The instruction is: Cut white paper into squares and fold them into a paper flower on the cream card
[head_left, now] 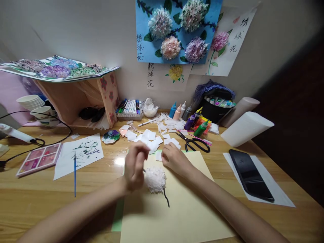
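A fluffy white paper flower sits on a pale yellow sheet, and a black stem line runs down from its lower edge. My left hand is raised just left of the flower, fingers curled together; whatever they hold, if anything, is too small to make out. Above the flower, my right hand rests on the sheet with its fingertips closed on the edge of a small white paper piece. More white paper pieces are scattered just beyond both hands.
Black-handled scissors lie right of the scraps, near several paint bottles. A phone is at the right. On the left are a blue brush, a paint-marked paper and a paint palette. Flower pictures hang on the wall.
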{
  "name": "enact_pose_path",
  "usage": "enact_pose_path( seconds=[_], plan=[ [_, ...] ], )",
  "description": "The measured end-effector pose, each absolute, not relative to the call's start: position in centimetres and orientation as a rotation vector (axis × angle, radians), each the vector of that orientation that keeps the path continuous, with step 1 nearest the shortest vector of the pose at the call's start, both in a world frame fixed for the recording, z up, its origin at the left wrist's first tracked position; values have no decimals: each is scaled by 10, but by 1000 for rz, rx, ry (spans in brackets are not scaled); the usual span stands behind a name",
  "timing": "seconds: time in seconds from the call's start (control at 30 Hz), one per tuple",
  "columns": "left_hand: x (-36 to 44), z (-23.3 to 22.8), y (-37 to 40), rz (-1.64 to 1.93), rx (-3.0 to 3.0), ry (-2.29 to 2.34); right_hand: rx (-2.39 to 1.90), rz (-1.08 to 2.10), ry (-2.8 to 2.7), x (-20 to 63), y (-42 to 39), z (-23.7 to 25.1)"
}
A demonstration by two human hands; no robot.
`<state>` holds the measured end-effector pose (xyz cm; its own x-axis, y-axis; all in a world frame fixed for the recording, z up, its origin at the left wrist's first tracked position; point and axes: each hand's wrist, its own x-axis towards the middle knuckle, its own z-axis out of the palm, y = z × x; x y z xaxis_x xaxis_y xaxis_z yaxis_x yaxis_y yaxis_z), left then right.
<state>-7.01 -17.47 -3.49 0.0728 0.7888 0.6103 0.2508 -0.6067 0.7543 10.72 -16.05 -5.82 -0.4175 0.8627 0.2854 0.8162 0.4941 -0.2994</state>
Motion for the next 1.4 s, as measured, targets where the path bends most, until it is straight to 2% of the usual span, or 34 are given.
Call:
enact_pose_path(
  seconds=[0.17,0.37,0.43,0.5,0.67,0.8,1.4],
  plan=[
    [-66,-55,-155,1101,2011,1242,-1345,320,-2184,111,-159,-62],
    [-69,-59,-151,807,2098,1257,-1330,989,-1487,111,-159,-68],
    [-69,-58,-152,727,2149,1196,-1273,1112,-1347,108,-161,-71],
    [-68,-57,-153,707,2184,1153,-1218,1109,-1340,104,-164,-73],
    [-68,-58,-152,769,2197,1068,-1166,811,-1533,99,-173,-72],
    [-68,-63,-150,847,2168,1077,-1158,734,-1586,99,-175,-70],
    [-65,-65,-144,843,1960,1075,-1139,1137,-1352,102,-165,-77]
  ],
)
